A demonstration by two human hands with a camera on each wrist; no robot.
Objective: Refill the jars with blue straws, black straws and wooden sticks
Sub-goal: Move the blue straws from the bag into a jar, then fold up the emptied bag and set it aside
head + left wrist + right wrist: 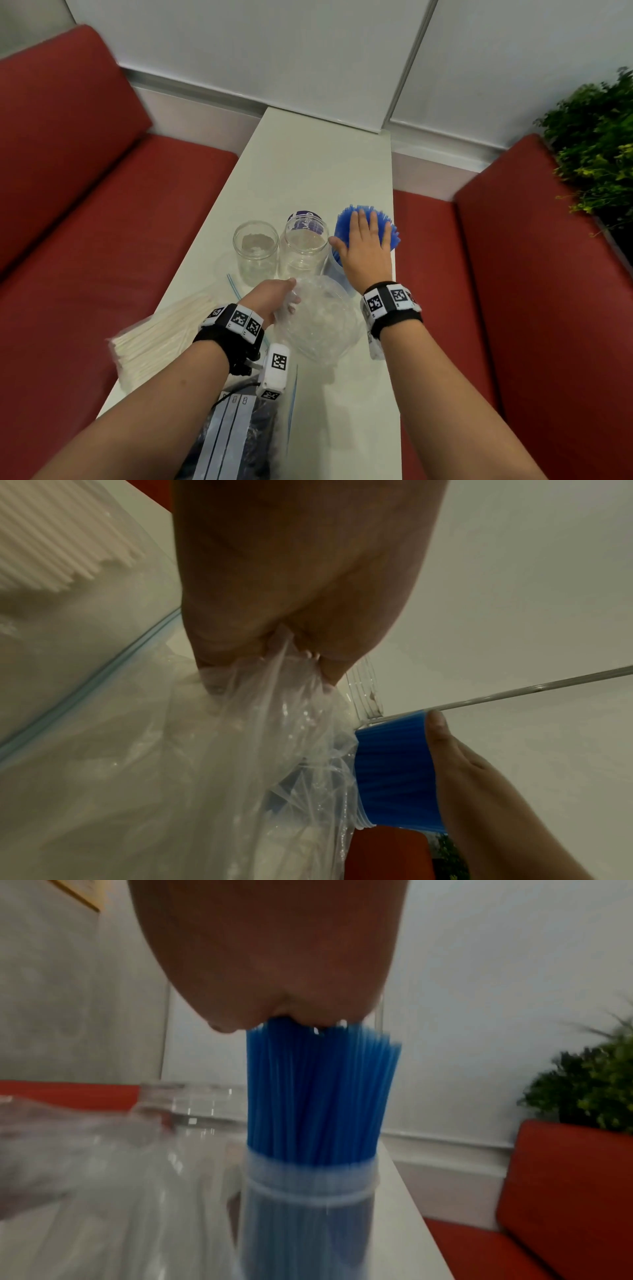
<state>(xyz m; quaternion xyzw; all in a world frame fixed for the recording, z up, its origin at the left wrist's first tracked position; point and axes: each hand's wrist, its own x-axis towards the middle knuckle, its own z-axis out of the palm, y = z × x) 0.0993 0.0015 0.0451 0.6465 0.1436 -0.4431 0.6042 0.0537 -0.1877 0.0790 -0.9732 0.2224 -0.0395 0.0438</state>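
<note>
Pressing flat, straight-fingered, on the light, springy blue straws (pixel 368 224) standing in the rightmost jar (pixel 310 1218), the right hand (pixel 364 251) steadies them while the left hand (pixel 274 299) bunches the slippery empty bag (pixel 320 320).

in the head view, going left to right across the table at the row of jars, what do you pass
Small empty jar → taller empty jar with the purple label → jar of blue straws, with the right hand flat on the straw tops.
</note>
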